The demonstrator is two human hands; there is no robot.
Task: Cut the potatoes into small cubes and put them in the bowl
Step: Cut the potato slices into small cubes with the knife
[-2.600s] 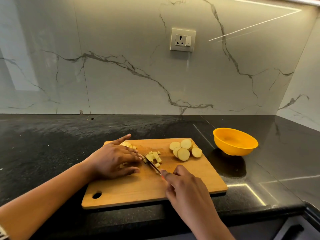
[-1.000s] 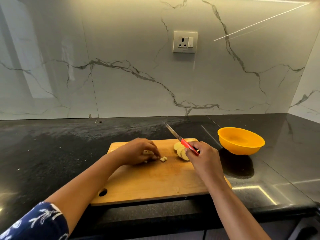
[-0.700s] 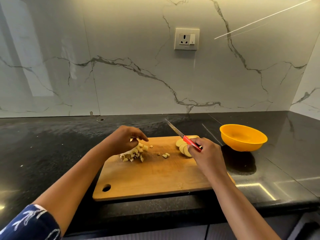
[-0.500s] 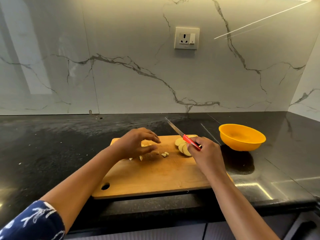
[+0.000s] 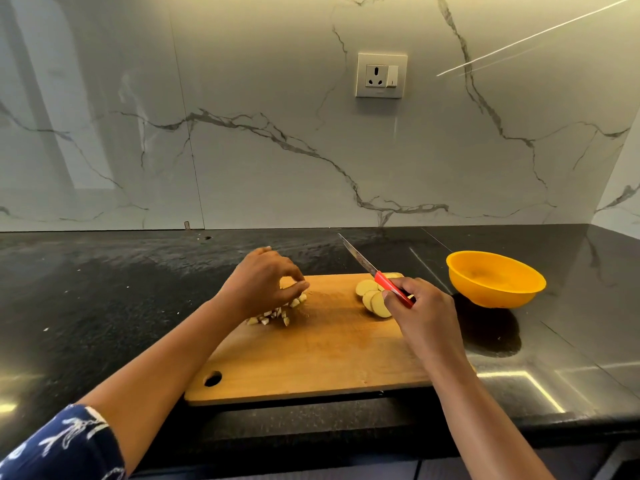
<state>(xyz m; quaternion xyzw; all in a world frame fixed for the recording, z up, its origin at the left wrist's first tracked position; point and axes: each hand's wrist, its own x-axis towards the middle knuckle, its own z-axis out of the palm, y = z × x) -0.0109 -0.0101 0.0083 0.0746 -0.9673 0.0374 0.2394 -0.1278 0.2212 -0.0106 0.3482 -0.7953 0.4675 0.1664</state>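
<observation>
Near the cutting board's (image 5: 311,358) far edge, formerly stray potato cubes (image 5: 273,315) are being gathered inside the curled left hand (image 5: 261,284); the knife (image 5: 377,275) is still being gripped by the right hand (image 5: 422,313).

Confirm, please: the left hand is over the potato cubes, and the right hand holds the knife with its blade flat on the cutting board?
Not quite: the head view shows the right hand gripping the knife with its blade raised clear of the cutting board, pointing toward the wall. The left hand is indeed over the potato cubes.
</observation>
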